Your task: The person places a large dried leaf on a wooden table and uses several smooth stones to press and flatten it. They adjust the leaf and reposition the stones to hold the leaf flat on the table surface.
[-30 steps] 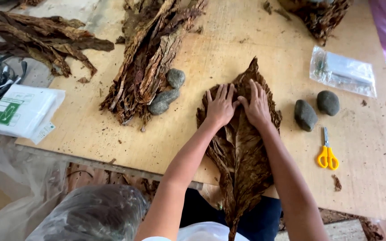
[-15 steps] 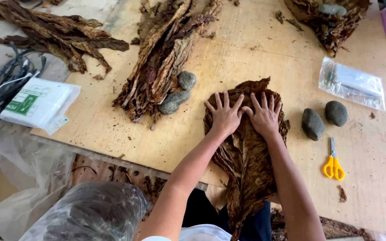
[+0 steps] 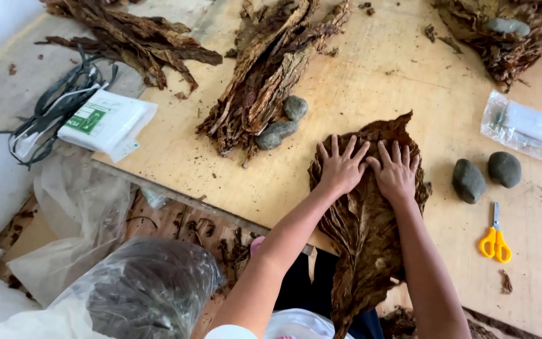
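Note:
A large dried brown leaf (image 3: 364, 232) lies flat on the plywood table (image 3: 371, 81), its lower end hanging over the near edge. My left hand (image 3: 341, 166) and my right hand (image 3: 396, 171) press side by side on its upper part, palms down and fingers spread. Neither hand grips anything. To the right of the leaf sit two dark stones (image 3: 485, 174) and yellow-handled scissors (image 3: 495, 237).
A pile of dried leaves (image 3: 270, 69) with two grey stones (image 3: 283, 122) lies left of my hands. More leaf piles sit at the far left (image 3: 127, 37) and far right (image 3: 503, 34). A clear plastic packet (image 3: 528, 129), a white packet (image 3: 105, 122), black cords (image 3: 51, 107) and plastic bags (image 3: 145, 292) surround the table.
The view has shifted slightly. My hands stay flat on the leaf, with the fingers spread a bit wider than one second ago.

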